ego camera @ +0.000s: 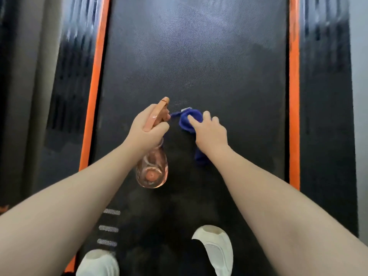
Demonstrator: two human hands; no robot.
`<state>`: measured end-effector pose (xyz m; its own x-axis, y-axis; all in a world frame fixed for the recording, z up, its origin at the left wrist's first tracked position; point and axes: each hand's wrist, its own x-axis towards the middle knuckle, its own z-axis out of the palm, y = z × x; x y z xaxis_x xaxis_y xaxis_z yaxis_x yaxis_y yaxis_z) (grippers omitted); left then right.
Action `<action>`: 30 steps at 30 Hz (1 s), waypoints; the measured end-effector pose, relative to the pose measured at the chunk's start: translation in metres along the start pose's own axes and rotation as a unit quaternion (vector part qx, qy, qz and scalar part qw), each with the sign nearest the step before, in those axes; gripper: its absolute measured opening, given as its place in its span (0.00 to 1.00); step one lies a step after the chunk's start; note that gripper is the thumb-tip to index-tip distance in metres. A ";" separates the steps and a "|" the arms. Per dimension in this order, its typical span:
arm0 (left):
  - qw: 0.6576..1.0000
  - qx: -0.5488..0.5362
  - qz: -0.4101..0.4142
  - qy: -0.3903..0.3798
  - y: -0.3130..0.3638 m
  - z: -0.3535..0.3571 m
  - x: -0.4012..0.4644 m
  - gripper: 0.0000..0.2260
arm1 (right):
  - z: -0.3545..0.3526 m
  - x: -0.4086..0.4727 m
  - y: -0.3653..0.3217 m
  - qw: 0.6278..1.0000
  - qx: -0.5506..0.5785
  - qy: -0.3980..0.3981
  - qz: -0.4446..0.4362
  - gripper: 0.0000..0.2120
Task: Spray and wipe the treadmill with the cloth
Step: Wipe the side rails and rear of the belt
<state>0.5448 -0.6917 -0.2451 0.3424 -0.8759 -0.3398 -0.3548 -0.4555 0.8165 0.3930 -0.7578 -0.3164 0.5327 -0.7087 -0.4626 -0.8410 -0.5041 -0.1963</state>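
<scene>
— Treadmill's black textured belt (199,66) underfoot. Left hand (148,130) closed round clear peach-tinted spray bottle (152,168), nozzle forward; right hand (211,132) clutching bunched blue cloth (188,120) above belt.

— Advice: spray ahead onto greyish patch, press cloth flat, wipe rail to orange rail (294,96). Keep clear of white shoes (216,248).

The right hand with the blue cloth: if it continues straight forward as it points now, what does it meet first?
Probably nothing: ahead of the right hand and blue cloth only bare treadmill belt shows, as far as the picture reaches.
</scene>
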 end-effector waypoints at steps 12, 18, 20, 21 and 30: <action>0.997 0.017 0.073 -0.019 -0.028 -0.062 0.001 0.18 | 0.031 -0.028 -0.051 0.994 -0.012 -0.052 -0.093 0.28; 0.998 0.022 0.040 -0.051 -0.051 -0.082 -0.009 0.20 | 0.005 0.000 -0.052 0.989 0.005 -0.023 0.144 0.31; 0.997 0.014 0.040 -0.066 -0.058 -0.080 -0.013 0.19 | 0.011 -0.010 -0.077 0.996 0.001 -0.049 0.068 0.32; 0.997 0.011 0.043 -0.065 -0.060 -0.080 -0.014 0.20 | 0.020 -0.017 -0.090 0.998 -0.011 -0.065 0.004 0.32; 0.999 -0.027 0.007 -0.019 -0.070 -0.090 0.006 0.14 | 0.004 0.006 -0.082 0.989 -0.036 -0.020 0.139 0.30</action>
<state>0.6496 -0.6511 -0.2623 0.3051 -0.8878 -0.3447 -0.3109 -0.4350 0.8451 0.4651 -0.7187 -0.3066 0.2766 -0.8052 -0.5245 -0.9447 -0.3279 0.0053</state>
